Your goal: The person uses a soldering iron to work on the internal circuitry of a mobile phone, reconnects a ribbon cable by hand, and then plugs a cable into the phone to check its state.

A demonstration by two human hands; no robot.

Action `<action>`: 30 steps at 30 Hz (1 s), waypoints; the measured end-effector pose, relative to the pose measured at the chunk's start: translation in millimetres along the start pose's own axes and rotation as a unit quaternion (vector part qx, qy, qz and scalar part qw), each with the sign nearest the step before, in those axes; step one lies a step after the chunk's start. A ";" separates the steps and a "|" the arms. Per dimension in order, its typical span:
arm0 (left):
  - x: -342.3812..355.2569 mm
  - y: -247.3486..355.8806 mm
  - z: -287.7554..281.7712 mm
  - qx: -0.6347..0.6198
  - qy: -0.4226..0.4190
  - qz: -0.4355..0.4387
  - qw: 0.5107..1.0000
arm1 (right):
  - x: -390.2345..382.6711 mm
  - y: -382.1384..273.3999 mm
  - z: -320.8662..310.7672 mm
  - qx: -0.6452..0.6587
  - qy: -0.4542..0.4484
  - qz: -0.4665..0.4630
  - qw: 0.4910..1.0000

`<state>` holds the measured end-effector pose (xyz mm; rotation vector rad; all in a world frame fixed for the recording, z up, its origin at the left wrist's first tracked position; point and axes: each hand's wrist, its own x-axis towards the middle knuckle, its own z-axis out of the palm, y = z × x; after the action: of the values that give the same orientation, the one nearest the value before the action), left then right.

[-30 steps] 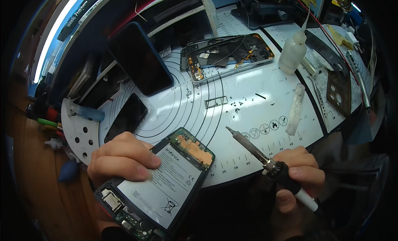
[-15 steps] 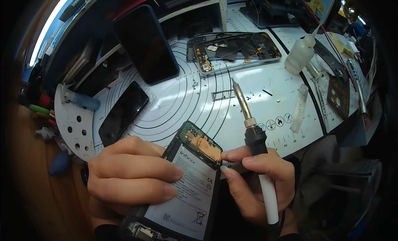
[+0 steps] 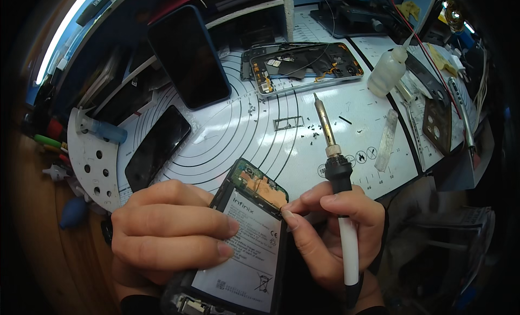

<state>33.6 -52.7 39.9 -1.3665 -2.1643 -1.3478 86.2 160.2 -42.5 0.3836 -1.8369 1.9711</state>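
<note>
My left hand (image 3: 173,228) is closed around the left side of an opened phone (image 3: 244,244), its fingertips lying over the white battery label. At the phone's upper end, a green circuit board with a copper-coloured patch (image 3: 262,187) is exposed. A soldering iron (image 3: 338,177) with a black collar and white handle rests between the fingers of my right hand (image 3: 336,234), its metal tip pointing up and away from the phone. My right thumb and index finger pinch together at the phone's right edge, beside the board; anything tiny between them is hidden.
Several small screws (image 3: 314,132) and a thin metal frame (image 3: 288,123) lie on the white mat. Behind them is an opened phone housing (image 3: 309,68). Two dark phones, one upright (image 3: 189,57) and one flat (image 3: 158,147), are at left. A squeeze bottle (image 3: 387,71) stands at right.
The soldering iron has swung slightly right and more upright. My right thumb and index finger have closed together at the phone's edge. My left hand keeps its hold.
</note>
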 end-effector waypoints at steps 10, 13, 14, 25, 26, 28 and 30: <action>-2.8 -4.5 4.6 -0.004 0.006 0.057 0.998 | 2.3 -5.6 -6.7 -0.005 -0.069 0.051 0.996; -0.2 -0.8 1.7 0.000 -0.011 0.046 0.999 | 2.7 -6.7 -7.5 -0.001 -0.069 0.064 0.996; -0.2 -0.8 1.8 0.001 -0.010 0.045 0.999 | 3.0 -6.7 -7.4 0.000 -0.069 0.065 0.995; 1.3 -1.0 0.9 0.005 -0.019 0.052 0.998 | 3.3 -6.3 -6.2 0.002 -0.067 0.062 0.996; 1.6 -1.3 0.9 0.003 -0.019 0.054 0.998 | 3.4 -6.7 -6.1 0.002 -0.066 0.061 0.996; 1.6 -2.1 0.9 0.000 -0.018 0.058 0.998 | 3.7 -6.6 -5.6 0.001 -0.064 0.058 0.996; 1.6 -1.7 1.3 0.005 -0.015 0.060 0.998 | 3.7 -6.4 -5.5 -0.001 -0.065 0.058 0.996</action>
<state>31.7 -50.9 39.2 -1.4964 -2.0685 -1.2790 86.5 166.4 -35.7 0.4212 -1.9827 2.0643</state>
